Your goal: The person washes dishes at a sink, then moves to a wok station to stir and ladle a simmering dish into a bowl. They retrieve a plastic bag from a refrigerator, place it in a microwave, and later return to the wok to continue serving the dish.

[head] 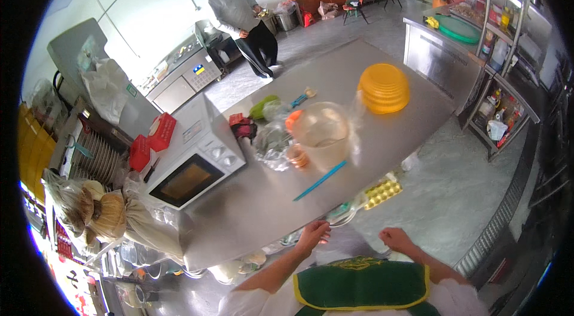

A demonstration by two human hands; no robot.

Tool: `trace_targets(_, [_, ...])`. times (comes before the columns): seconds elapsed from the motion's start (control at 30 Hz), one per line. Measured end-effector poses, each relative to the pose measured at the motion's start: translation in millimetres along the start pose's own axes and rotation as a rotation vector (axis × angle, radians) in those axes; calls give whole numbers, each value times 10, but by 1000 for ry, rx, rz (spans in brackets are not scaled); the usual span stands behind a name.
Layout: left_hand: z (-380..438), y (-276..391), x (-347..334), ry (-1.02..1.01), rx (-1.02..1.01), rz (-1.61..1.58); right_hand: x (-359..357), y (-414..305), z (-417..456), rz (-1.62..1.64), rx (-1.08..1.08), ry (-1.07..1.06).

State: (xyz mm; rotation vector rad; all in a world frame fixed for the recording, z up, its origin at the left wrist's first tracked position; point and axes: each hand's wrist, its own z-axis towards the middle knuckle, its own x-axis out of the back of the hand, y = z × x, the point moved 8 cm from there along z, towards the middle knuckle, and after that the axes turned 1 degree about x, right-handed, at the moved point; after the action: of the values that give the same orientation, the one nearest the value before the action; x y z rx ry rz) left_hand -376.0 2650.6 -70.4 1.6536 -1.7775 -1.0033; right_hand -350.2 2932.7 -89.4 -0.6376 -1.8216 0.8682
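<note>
My left hand (pixel 314 236) is beside the near edge of a stainless steel table (pixel 251 208), fingers loosely curled and parted, with nothing seen in it. Lower right, my right hand (pixel 396 240) hangs over the floor, its fingers curled in; no object shows in it. On the tabletop before me lies a thin blue stick (pixel 319 181). Behind it stands a translucent plastic tub (pixel 322 132), with a small orange-brown cup (pixel 297 156) to its left. A yellow egg tray (pixel 383 194) shows below the table's edge.
A white microwave (pixel 193 159) stands on the table's left, near tied bags (pixel 107 215). A green vegetable (pixel 263 107) and plastic bags (pixel 271 141) lie mid-table. An upturned yellow basket (pixel 384 88) sits far right. A person (pixel 237 11) stands beyond; a metal rack (pixel 502 109) is right.
</note>
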Motion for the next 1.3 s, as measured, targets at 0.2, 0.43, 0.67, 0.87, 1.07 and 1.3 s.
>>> trace_targets(0.2, [701, 607, -2035, -172, -14, 204, 992, 1330, -910, 210, -399, 34])
trace_targets(0.43, [1401, 626, -3704, -395, 15, 319, 2363, 2647, -711, 218, -308, 245])
trace_targets(0.67, [2584, 1231, -5261, -470, -28, 343, 3981, 3279, -474, 289, -433, 328])
trace_targets(0.87, [3531, 1766, -6830, -538, -33, 311, 5095, 4344, -1325, 282, -753, 218])
trace_targets(1.07, [4568, 2571, -7714, -550, -247, 439, 6270, 5276, -428, 261, -828, 52])
trace_targets(1.3, [5526, 3343, -7402, -144, -137, 288, 7853, 6079, 1641, 18, -630, -309])
